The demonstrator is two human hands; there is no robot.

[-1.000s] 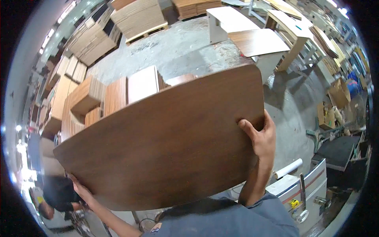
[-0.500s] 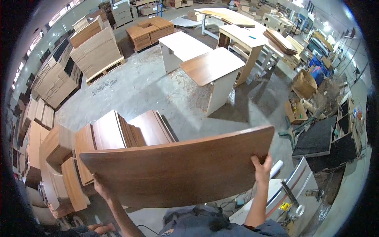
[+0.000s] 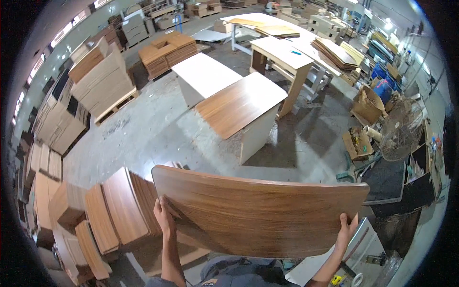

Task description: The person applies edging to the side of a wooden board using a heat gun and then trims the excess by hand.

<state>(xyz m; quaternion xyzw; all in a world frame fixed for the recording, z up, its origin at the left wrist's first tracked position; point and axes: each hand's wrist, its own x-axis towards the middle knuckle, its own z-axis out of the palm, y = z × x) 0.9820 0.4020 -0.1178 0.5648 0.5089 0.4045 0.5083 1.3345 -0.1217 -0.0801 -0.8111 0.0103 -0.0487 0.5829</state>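
A long brown wood-grain board (image 3: 258, 215) with rounded corners is held up on its edge in front of my body. My left hand (image 3: 164, 216) is closed on its left end, thumb on the near face. At the right end my right hand (image 3: 345, 229) grips it the same way, thumb on the near face and fingers at the edge. Beyond the board stands a white bench with a similar wood-grain panel (image 3: 239, 105) lying on top. To the left of my left hand leans a stack of wood-grain boards (image 3: 125, 205).
Pallets of stacked panels (image 3: 105, 81) stand at the far left. A light wooden table (image 3: 282, 52) is behind the bench. On the right are a standing fan (image 3: 402, 129), cardboard boxes (image 3: 367, 103) and a dark panel (image 3: 380, 179). Grey concrete floor (image 3: 138, 129) lies between.
The board has moved right, away from the leaning stack, and its left end has risen while its right end has dropped. Both hands keep hold of it. The view has shifted too.
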